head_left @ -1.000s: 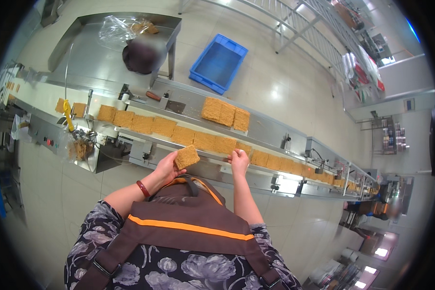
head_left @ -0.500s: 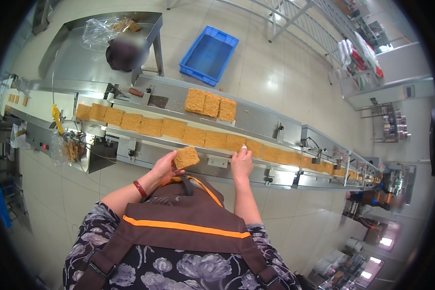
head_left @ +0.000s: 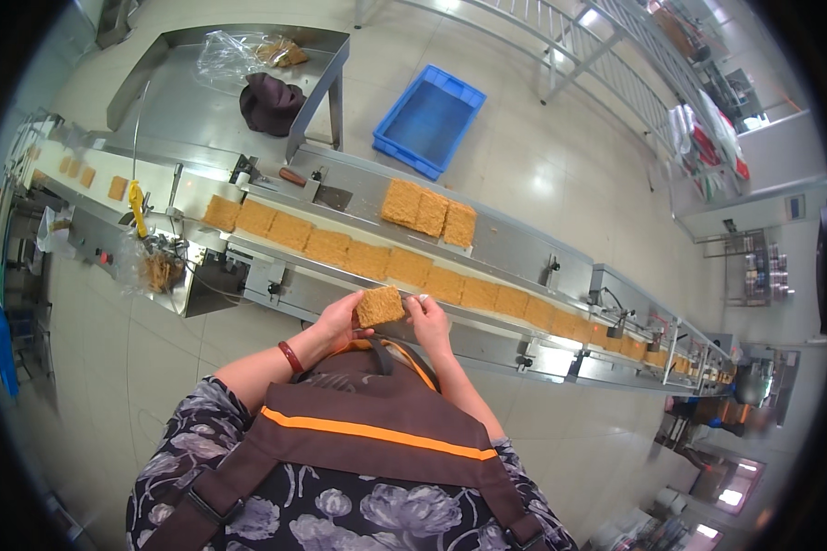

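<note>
A square golden-brown dried noodle cake [head_left: 379, 308] is held up in front of my apron, just this side of the conveyor [head_left: 326, 289]. My left hand [head_left: 342, 317] grips its left side and lower corner. Beside its right edge, the bent fingers of my right hand [head_left: 426, 321] are drawn together; a small white spot shows at a fingertip, and what they pinch is unclear. Past my hands, a long row of similar cakes [head_left: 409, 267] lies edge to edge on the belt. Three more cakes [head_left: 430, 213] sit on the steel ledge behind it.
A blue crate [head_left: 429, 119] stands on the floor beyond the line. At the far left, a steel table [head_left: 179, 101] bears a dark cap [head_left: 271, 104] and a clear plastic bag [head_left: 227, 62]. A yellow-handled tool [head_left: 137, 208] hangs at the belt's left part.
My right hand has come off the belt row, moving left and toward me to the held cake's edge. My left hand still holds its cake. The whole view has shifted somewhat.
</note>
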{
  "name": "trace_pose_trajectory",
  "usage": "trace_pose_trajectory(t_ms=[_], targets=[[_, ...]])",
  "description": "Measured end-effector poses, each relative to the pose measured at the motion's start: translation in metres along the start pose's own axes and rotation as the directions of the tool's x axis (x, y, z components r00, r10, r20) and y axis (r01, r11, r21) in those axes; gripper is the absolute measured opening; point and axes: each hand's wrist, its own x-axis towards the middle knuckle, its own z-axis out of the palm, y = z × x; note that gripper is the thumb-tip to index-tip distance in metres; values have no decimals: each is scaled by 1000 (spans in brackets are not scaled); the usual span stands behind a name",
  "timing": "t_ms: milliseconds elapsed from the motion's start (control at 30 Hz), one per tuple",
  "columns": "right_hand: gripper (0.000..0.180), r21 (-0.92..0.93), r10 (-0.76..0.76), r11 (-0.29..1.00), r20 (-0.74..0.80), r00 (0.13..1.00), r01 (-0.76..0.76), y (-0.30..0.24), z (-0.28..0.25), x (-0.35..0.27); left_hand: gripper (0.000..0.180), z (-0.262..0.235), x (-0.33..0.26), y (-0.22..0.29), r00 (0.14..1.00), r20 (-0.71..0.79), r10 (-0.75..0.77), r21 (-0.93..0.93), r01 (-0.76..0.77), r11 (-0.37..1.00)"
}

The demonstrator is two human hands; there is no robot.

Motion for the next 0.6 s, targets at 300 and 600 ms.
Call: trace_pose_trajectory(t_ms=[300,600], targets=[[27,107,60,991,207,977,-84,-7,26,1,34,-17,-7,9,1000,1,6,16,-6,1000],[27,91,68,991,241,968,-93,-19,38,2,33,-33,-10,15,999,27,20,22,-20,1000]])
